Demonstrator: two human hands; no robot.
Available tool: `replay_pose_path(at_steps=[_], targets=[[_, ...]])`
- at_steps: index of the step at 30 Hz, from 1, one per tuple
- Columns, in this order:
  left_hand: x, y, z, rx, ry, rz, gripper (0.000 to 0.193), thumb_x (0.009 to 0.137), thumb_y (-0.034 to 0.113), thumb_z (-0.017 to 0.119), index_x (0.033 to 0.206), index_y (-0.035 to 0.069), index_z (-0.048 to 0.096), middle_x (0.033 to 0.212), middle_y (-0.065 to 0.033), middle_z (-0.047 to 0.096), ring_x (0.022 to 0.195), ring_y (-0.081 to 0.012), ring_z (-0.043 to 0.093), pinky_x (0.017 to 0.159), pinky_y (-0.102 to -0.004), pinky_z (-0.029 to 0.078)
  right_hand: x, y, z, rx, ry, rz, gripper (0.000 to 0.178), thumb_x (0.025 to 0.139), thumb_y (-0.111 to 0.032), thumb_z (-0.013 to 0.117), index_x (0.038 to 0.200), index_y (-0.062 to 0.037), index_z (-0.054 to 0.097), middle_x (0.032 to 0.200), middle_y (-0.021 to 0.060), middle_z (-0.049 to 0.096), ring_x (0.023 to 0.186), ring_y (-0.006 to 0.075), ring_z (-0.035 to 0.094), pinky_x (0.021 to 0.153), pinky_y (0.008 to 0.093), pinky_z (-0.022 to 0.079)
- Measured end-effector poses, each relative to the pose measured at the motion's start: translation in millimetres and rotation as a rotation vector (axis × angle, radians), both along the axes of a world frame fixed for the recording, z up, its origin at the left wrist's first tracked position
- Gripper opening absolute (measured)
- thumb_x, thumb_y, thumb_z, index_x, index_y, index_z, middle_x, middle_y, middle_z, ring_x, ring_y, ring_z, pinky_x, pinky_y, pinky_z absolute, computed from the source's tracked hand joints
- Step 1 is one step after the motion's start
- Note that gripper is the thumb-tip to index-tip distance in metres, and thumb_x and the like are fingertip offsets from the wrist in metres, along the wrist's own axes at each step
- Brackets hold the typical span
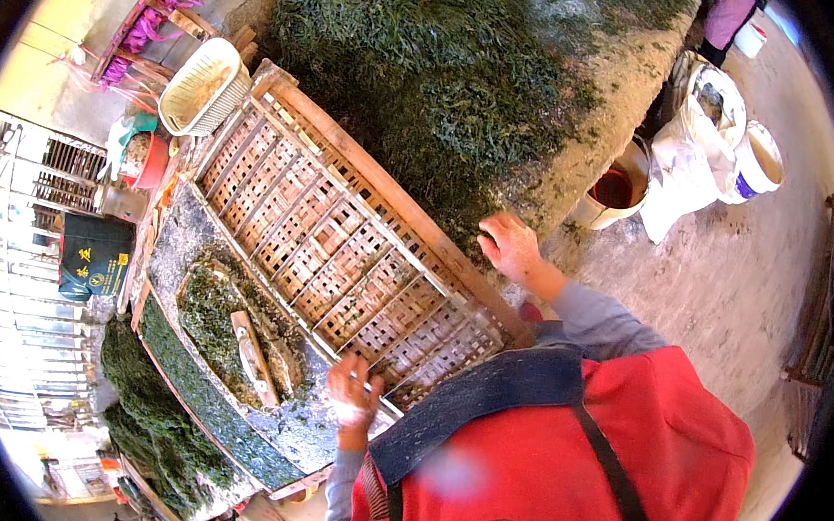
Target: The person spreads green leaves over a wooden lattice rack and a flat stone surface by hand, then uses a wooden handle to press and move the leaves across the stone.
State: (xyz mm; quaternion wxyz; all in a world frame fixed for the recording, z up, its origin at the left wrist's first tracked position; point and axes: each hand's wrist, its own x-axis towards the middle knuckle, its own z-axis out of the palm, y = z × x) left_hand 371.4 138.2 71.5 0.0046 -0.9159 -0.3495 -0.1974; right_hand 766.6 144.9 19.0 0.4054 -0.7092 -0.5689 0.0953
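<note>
L hand [354, 388] at woven rack's [327, 245] near end, fingers bent, can't tell if gripping. R hand [511, 247] part-curled by leaf pile [428, 80], grip unclear too. Rack lies slantwise betw. pile & tabletop [185, 232] w/ wooden tool [253, 357].

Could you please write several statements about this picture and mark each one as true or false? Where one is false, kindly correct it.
1. Part of the woven rack lies between the left hand and the right hand. True.
2. A wooden block lies among green plant bits. True.
3. The right hand grips the wooden block. False: it lies apart from both hands, nearer to the left hand.
4. The white sack stands between two buckets. True.
5. The woven rack is solid, without holes. False: it has many small openings.
6. The white sack is tied shut. False: its mouth is open.
</note>
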Motion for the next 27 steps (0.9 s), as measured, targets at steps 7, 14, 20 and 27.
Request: replay_pose_path(at_steps=[7,14,20,27], targets=[[95.2,180.6,55.6,0.279,0.045,0.247,0.044,0.09,0.026,0.049,0.125,-0.001,0.043,0.13,-0.0205,0.042,0.123,-0.0393,0.036,0.102,-0.05,0.027,19.6,118.6,2.6,0.02,-0.483,0.356,0.044,0.077,-0.023,0.064,0.119,-0.0161,0.054,0.134,0.0121,0.037,0.131,0.0365,0.023,0.102,0.0587,0.021],[105.8,259.2,18.9,0.168,0.091,0.573,0.057,0.094,0.044,0.027,0.136,0.006,0.035,0.139,-0.0135,0.036,0.13,-0.0339,0.028,0.108,-0.0468,0.018,29.4,273.1,50.1,-0.312,-0.731,0.266,0.075,0.069,-0.049,0.068,0.135,-0.0259,0.041,0.141,0.0173,0.03,0.129,0.0499,0.018,0.093,0.0739,0.018],[104.7,264.0,17.1,0.234,0.106,0.525,0.052,0.095,0.04,0.027,0.132,0.006,0.04,0.135,-0.0128,0.041,0.126,-0.033,0.033,0.106,-0.0474,0.022,36.2,365.9,-26.6,-0.582,-0.579,0.164,0.071,0.065,-0.048,0.072,0.128,-0.0258,0.047,0.145,0.0154,0.021,0.123,0.0517,0.027,0.087,0.0698,0.028],[103.9,259.4,26.8,0.168,0.12,0.59,0.049,0.094,0.035,0.031,0.132,0.005,0.039,0.135,-0.0122,0.04,0.127,-0.0327,0.032,0.106,-0.0468,0.021,40.3,330.1,-16.5,-0.43,-0.5,0.301,0.034,0.069,-0.019,0.066,0.102,-0.0133,0.065,0.113,0.0143,0.048,0.087,0.0325,0.06,0.071,0.0428,0.049]])
